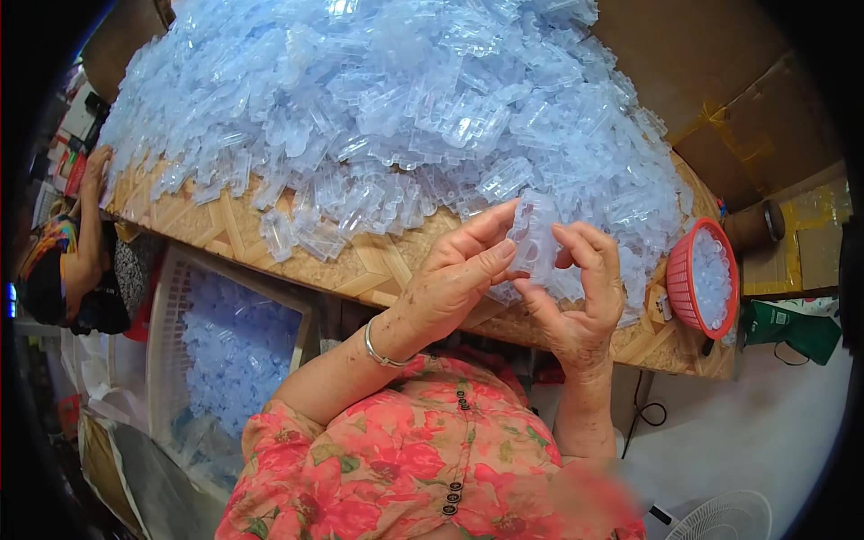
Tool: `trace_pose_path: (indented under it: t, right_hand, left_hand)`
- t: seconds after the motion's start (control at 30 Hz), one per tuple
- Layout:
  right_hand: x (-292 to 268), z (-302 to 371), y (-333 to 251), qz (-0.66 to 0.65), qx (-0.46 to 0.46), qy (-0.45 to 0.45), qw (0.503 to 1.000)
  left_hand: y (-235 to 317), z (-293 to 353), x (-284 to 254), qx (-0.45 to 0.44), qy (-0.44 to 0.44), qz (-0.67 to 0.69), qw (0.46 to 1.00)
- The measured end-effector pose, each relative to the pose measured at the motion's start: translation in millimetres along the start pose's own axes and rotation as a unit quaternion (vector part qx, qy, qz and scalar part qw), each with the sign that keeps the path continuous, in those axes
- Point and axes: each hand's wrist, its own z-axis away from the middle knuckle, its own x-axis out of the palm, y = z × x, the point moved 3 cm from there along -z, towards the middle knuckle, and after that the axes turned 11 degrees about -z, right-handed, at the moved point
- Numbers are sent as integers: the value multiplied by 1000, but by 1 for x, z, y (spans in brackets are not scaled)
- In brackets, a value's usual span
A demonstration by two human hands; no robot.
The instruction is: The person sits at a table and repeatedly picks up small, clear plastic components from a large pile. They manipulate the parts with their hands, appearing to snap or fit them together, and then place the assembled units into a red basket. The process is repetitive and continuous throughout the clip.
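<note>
A clear, bluish plastic piece with cut-outs along its side is held upright above the table's near edge. My left hand, with a metal bangle at its wrist, pinches its left side between thumb and fingers. On the other side, my right hand has its thumb at the lower end and its forefinger at the right edge. Behind both hands, a big heap of similar clear plastic pieces covers most of the table. A few loose pieces lie near the front edge, left of my hands.
The wood-patterned table curves around in front of me. A red basket holding small clear parts stands at its right end. Below left is a pale crate of plastic pieces. Another person's arm reaches the table's left end. Cardboard stands behind.
</note>
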Motion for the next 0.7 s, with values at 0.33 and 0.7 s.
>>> trace_pose_path:
  t: [0.33,0.7]
  right_hand:
    - [-8,-9,-11,29,-37,-72,996]
    - [-3,-2,-9,17,23,-48,998]
  left_hand:
    - [6,11,6,2,-16,-58,998]
    - [18,13,9,28,-38,-131,990]
